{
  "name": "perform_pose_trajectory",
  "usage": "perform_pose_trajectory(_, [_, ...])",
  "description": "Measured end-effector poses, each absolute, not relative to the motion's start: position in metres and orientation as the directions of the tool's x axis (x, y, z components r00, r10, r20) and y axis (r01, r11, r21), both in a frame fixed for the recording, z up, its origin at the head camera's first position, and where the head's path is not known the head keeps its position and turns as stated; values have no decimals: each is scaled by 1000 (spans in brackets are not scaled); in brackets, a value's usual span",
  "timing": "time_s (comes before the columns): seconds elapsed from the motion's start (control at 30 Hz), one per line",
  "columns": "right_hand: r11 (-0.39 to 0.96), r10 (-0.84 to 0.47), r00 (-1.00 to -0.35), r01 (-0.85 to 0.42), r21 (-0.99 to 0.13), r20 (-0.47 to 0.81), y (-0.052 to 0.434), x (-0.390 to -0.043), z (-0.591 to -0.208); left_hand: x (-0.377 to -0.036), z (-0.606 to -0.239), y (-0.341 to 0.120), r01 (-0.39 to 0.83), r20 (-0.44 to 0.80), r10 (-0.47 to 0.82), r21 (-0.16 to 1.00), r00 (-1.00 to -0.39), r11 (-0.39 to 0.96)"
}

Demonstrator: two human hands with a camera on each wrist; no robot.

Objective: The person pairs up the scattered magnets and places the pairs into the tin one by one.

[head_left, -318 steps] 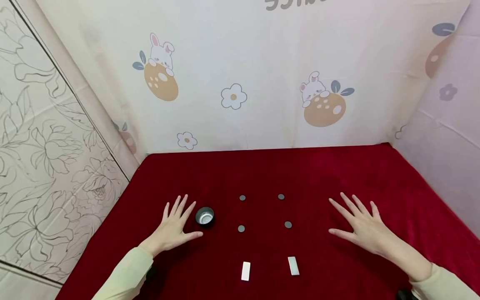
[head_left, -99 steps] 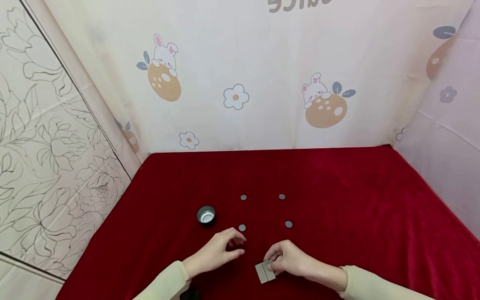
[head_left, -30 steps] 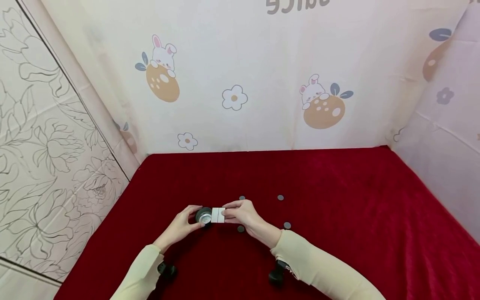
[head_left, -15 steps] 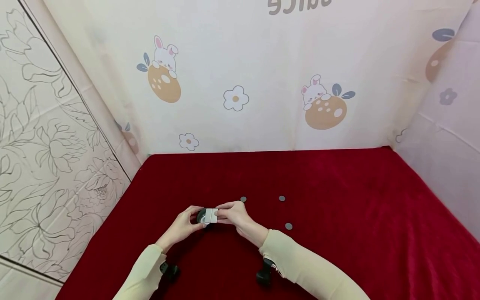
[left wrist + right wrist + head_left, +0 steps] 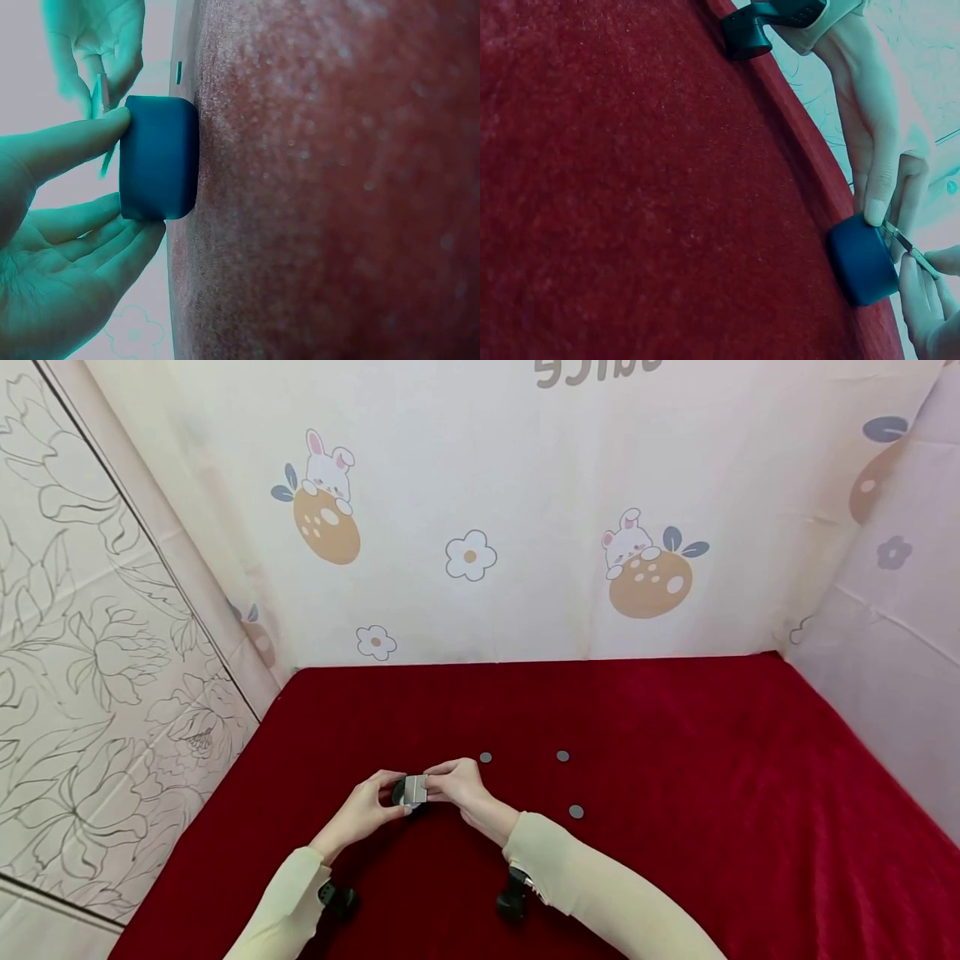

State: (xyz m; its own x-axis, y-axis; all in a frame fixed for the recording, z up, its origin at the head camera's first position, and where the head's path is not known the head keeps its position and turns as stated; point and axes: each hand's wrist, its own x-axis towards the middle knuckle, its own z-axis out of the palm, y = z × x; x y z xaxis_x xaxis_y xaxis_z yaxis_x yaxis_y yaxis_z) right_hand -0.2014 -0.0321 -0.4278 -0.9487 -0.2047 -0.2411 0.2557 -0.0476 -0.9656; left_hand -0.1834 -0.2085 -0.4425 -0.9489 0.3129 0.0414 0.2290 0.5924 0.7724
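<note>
A small round dark cup [image 5: 159,157] with a shiny metal inside stands on the red cloth, left of the middle. My left hand [image 5: 362,810] grips its sides between thumb and fingers. With thumb and fingertips my right hand [image 5: 461,787] pinches two small flat silvery rectangular plates [image 5: 415,788], which lie edge to edge. They are over the cup's mouth and cover much of it in the head view. In the right wrist view the plates look slanted at the rim; whether they touch it I cannot tell.
To the right lie three small grey discs: one disc [image 5: 486,757] beyond the right hand, another disc [image 5: 562,756] farther right, and a nearer disc [image 5: 576,812]. Red cloth [image 5: 675,760] covers the table up to a printed curtain [image 5: 525,610] behind.
My right hand has brought the paired plates leftward over the cup, and they now tilt. Earlier they lay apart on the cloth. My left hand has come to hold the cup.
</note>
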Motion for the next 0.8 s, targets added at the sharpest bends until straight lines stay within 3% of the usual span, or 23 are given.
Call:
perform_pose_trajectory(0.43, [25, -148, -975, 166, -986, -168, -40, -204, -432, -182, -441, -209, 202, 25, 297, 786, -955, 585])
perform_pose_trajectory(0.8, [91, -181, -974, 123, -988, -138, -43, -207, -433, -182, -442, -209, 204, 28, 301, 795, -953, 572])
